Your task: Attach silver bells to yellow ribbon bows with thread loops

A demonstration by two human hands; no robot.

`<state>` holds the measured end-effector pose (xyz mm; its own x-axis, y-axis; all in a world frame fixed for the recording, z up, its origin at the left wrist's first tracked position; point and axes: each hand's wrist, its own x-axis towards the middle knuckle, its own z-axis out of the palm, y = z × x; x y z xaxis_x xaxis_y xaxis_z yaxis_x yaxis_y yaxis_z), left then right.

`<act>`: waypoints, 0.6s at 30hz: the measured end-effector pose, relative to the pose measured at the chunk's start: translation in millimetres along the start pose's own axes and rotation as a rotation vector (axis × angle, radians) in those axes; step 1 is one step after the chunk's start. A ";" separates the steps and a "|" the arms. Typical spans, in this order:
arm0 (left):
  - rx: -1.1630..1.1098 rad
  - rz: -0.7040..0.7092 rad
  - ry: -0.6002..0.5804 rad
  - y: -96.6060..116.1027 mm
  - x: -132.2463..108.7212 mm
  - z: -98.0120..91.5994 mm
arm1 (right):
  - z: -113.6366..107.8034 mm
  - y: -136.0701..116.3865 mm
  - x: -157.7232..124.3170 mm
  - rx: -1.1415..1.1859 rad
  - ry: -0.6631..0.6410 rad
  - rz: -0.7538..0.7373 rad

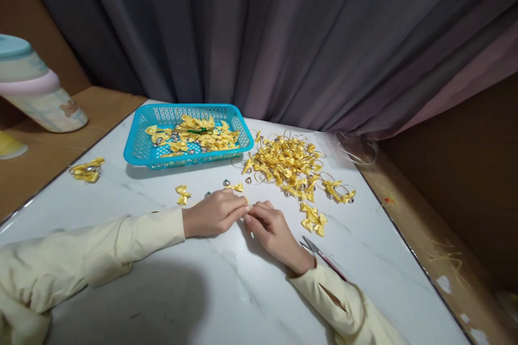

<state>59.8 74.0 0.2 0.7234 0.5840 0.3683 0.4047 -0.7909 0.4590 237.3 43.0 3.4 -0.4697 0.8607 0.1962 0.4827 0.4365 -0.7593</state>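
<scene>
Head view: I have the left hand [216,213] and right hand [273,229] meeting at the fingertips above the white table [238,296]; the grip is drawn together, but I cannot tell whether anything is clamped in it. A yellow bow [235,187] lies just beyond the left hand, near a loose silver heart [248,179].

As I judge it, much is done: right of the basket sits a large heap of looped bows [287,161], with silver hearts among them. Plenty seems left, since separate bows [313,219] lie near the right hand, by the snips [324,257].

The blue basket [140,160] holds many yellow bows [226,137], some silver hearts and a green item [200,130] I cannot identify. On the far left stands a lidded tumbler [44,91]; its contents are hidden from me.
</scene>
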 end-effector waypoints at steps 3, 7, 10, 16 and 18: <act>0.073 0.064 0.029 -1.5 0.0 0.3 | 0.1 0.8 0.3 0.005 -0.016 -0.001; 0.088 0.076 0.039 -2.8 -0.2 0.4 | 0.8 1.0 0.0 0.079 -0.014 0.043; 0.067 0.055 0.036 -3.8 -0.2 0.6 | 1.1 0.3 -0.1 0.215 -0.001 0.123; 0.047 0.045 0.077 -4.3 0.2 1.3 | -0.9 -3.3 2.2 0.614 -0.003 0.311; 0.036 0.038 0.085 -3.9 -0.6 1.3 | -1.5 -3.6 2.6 0.695 -0.011 0.348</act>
<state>58.6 76.5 -2.9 0.6893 0.5653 0.4530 0.3985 -0.8181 0.4146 235.4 44.0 7.5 -0.3850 0.9140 -0.1282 0.0314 -0.1258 -0.9916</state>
